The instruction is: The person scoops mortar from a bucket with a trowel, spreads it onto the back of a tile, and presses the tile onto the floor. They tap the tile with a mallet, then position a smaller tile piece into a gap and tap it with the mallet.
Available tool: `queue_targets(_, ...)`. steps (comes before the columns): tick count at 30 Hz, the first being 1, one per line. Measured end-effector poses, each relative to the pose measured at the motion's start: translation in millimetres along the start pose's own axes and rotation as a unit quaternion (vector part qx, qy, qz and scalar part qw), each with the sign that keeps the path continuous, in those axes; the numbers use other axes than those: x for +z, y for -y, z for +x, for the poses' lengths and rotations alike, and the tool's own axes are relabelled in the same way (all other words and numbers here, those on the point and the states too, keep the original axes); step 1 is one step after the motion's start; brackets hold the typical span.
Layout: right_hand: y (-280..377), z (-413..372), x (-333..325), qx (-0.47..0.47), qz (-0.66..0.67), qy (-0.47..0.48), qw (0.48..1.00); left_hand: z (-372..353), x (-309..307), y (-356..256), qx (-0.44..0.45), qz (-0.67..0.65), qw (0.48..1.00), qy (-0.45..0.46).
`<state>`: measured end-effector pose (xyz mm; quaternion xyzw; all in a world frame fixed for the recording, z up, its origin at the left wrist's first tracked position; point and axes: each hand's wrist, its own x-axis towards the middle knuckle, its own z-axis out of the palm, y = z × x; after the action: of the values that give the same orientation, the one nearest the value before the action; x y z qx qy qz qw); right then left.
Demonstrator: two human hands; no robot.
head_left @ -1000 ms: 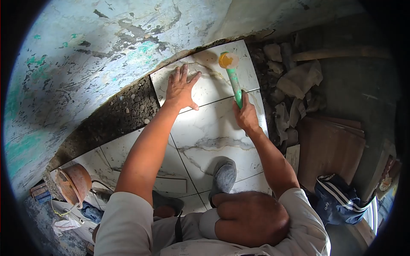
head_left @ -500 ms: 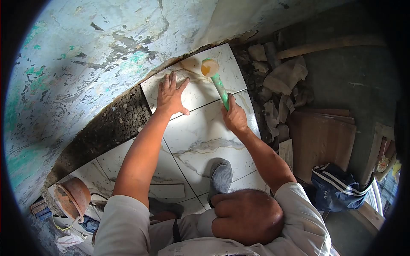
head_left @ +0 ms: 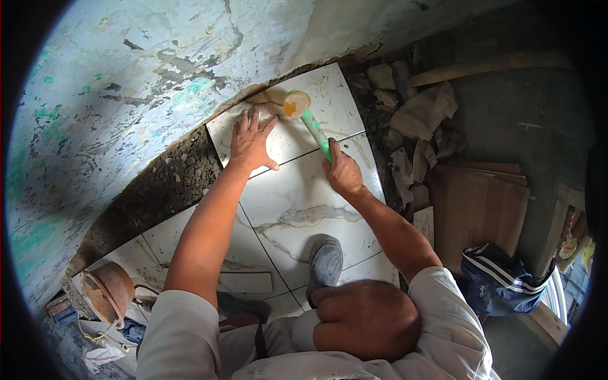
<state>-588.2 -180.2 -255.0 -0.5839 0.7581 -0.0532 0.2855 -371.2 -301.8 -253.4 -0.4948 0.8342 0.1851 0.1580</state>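
Note:
My right hand (head_left: 343, 168) is wrapped round the green handle of a mallet (head_left: 314, 125) with a pale, orange-patched round head. The mallet's head is over the white marbled floor tile (head_left: 332, 95) that lies against the wall. On the left part of that same tile my left hand (head_left: 252, 142) lies flat, fingers spread and holding nothing. A second marbled tile (head_left: 304, 196) adjoins it on my side, with a thin joint line between them.
Loose dark rubble (head_left: 190, 164) fills the strip between tiles and peeling wall (head_left: 152, 69). Broken pieces (head_left: 421, 114) lie to the right, near stacked brown tiles (head_left: 478, 206) and a navy bag (head_left: 503, 278). A dirty bucket (head_left: 111, 291) tilts at lower left; a narrow tile strip (head_left: 246, 282) lies nearby.
The mallet's head has moved left, closer to my left hand, as my right hand shifted slightly left. My left hand stays flat on the tile.

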Motion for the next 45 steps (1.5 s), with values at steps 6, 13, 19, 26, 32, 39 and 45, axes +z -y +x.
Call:
queue_targets(6,3.8,2.8,-0.9,-0.013,-0.007,0.027,1.000,0.3,-1.5,-0.5,-0.002,0.003,1.000,0.009)
queue_targets(13,8.5,3.6,4.5,-0.005,0.025,-0.012,1.000,0.6,0.4,0.3,-0.004,0.007,1.000,0.003)
queue_targets(19,12.6,9.3,-5.1,0.002,0.031,-0.025,0.999,0.6,5.6,0.8,-0.001,0.011,1.000,-0.002)
queue_targets(26,-6.0,17.0,-18.0,0.064,-0.062,-0.028,0.996,4.8,3.0,1.5,0.000,0.010,1.000,-0.011)
queue_targets(32,-6.5,14.4,-14.6,0.054,-0.008,-0.023,0.998,1.3,-0.6,-1.3,-0.002,0.015,1.000,0.000)
queue_targets(39,-14.6,20.5,-16.4,0.061,0.099,-0.044,0.992,4.5,-4.2,-3.3,0.003,0.013,1.000,-0.008)
queue_targets(45,-4.1,8.3,-39.7,0.095,0.442,-0.106,0.886,0.8,0.2,-2.9,0.001,0.012,1.000,-0.007)
